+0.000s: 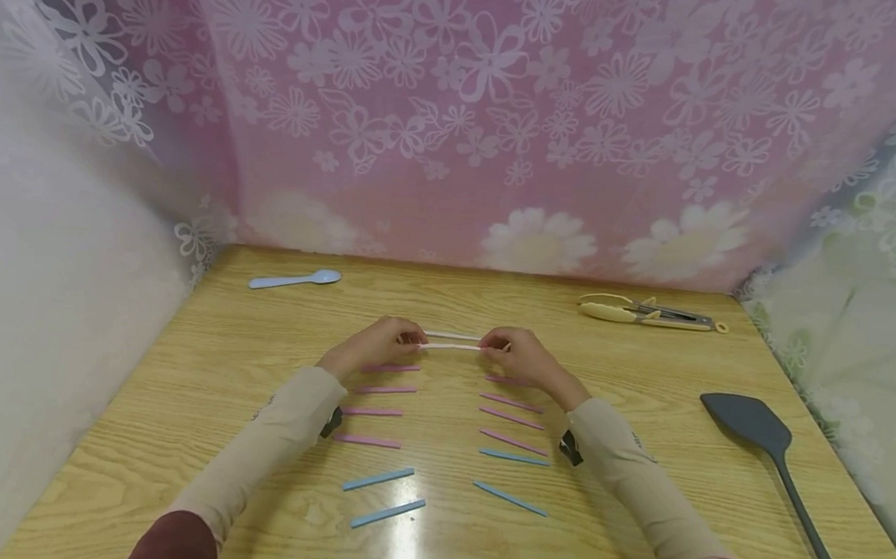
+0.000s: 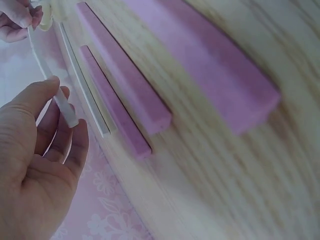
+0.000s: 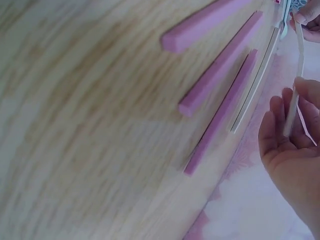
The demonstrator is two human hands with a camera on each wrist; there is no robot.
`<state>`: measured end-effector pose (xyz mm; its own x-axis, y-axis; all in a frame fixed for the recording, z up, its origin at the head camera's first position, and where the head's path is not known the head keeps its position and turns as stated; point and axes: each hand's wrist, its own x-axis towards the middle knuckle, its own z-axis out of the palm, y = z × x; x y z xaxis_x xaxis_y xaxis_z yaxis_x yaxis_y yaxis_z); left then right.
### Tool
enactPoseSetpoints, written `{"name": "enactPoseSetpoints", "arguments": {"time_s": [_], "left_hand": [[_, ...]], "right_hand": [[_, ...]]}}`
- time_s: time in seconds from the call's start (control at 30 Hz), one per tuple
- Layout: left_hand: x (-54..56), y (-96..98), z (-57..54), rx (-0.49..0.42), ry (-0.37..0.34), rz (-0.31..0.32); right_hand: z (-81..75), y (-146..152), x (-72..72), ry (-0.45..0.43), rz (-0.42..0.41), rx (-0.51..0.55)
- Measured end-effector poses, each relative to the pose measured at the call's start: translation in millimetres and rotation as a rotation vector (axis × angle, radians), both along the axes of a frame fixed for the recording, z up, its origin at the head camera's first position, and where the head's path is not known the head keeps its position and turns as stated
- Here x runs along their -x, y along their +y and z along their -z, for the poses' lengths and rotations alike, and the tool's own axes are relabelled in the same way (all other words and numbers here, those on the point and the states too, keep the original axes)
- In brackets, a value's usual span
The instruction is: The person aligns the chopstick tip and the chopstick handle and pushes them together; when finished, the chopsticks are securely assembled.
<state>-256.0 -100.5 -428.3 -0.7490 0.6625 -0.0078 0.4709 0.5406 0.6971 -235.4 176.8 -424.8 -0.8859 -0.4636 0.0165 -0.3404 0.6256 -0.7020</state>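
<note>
My left hand [image 1: 381,343] and right hand [image 1: 523,355] hold a thin white strip [image 1: 451,346] stretched between them. Thumb and fingers pinch it near its left end, as the left wrist view shows of the strip [image 2: 47,70]. At the other end, the right thumb presses it against the fingers in the right wrist view. A second white strip [image 1: 453,336] lies on the table just beyond the held one. Pink strips lie below each hand in two columns, one on the left [image 1: 386,390] and one on the right [image 1: 512,401], several in each.
Closer to me lie two blue strips on the left [image 1: 379,479] and two on the right [image 1: 514,457]. A pale blue spoon [image 1: 294,279] is at the back left, yellow-tipped tongs [image 1: 645,313] at the back right. A dark spatula [image 1: 757,426] lies along the right side.
</note>
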Motion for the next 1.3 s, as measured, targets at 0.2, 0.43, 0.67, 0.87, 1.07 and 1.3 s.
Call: {"name": "enactPoseSetpoints", "arguments": {"time_s": [0.2, 0.43, 0.67, 0.87, 1.07, 1.3], "left_hand": [[-0.9, 1.0, -0.6, -0.020, -0.013, 0.002], [-3.2, 2.2, 0.4, -0.031, -0.014, 0.011], [-8.2, 1.8, -4.0, -0.096, -0.055, -0.008], [-10.0, 4.8, -11.4, -0.131, -0.082, -0.017], [-9.8, 4.8, -14.3, -0.106, -0.103, -0.055], [-4.1, 7.7, -11.4, -0.084, -0.090, -0.070]], "right_hand": [[0.1, -4, -2.5, -0.046, 0.007, 0.026], [1.2, -4, -6.5, 0.009, 0.031, 0.022], [-4.3, -2, -12.6, 0.116, -0.004, 0.079], [-6.7, -2, -13.2, 0.211, -0.020, 0.135], [-9.2, -5, -12.4, 0.168, 0.004, 0.128], [-7.3, -8, -9.1, 0.163, 0.027, 0.083]]}}
